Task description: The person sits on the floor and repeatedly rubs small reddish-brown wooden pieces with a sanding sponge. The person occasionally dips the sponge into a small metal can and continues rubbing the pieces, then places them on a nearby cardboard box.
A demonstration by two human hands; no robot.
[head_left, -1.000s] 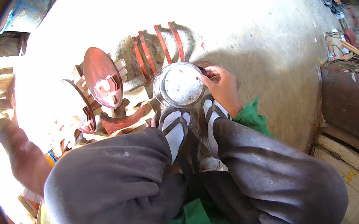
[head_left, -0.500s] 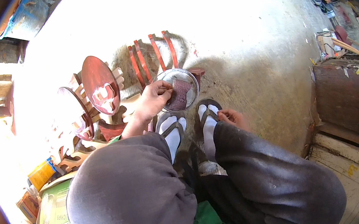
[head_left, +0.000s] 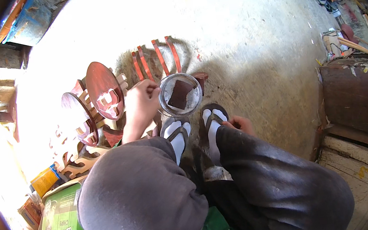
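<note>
On the floor between my feet and the red strips stands a round metal tin [head_left: 163, 107]. Inside it shows a dark red-brown patch [head_left: 181, 94] with a pale surround; I cannot tell whether it is liquid or solid. My left hand [head_left: 141, 102] is beside the tin's left rim, fingers curled together, and what they hold, if anything, is hidden. Beyond the tin, several narrow red curved strips [head_left: 159, 56] stretch away over the floor. My right hand [head_left: 242, 125] rests near my right foot and knee, fingers curled, their grip hidden from view.
Left of my left arm stand oval red-brown wooden panels [head_left: 104, 87] and pale cut wooden pieces [head_left: 83, 163]. A green carton [head_left: 62, 219] is by my left knee, a yellow box [head_left: 45, 180] behind it. At right is a brown wooden chest [head_left: 356, 95]; a blue container [head_left: 30, 21] stands far left.
My left hand has moved left, from over the tin's opening to beside its rim. The rippled dark patch inside now looks smooth. The right hand has barely shifted.
</note>
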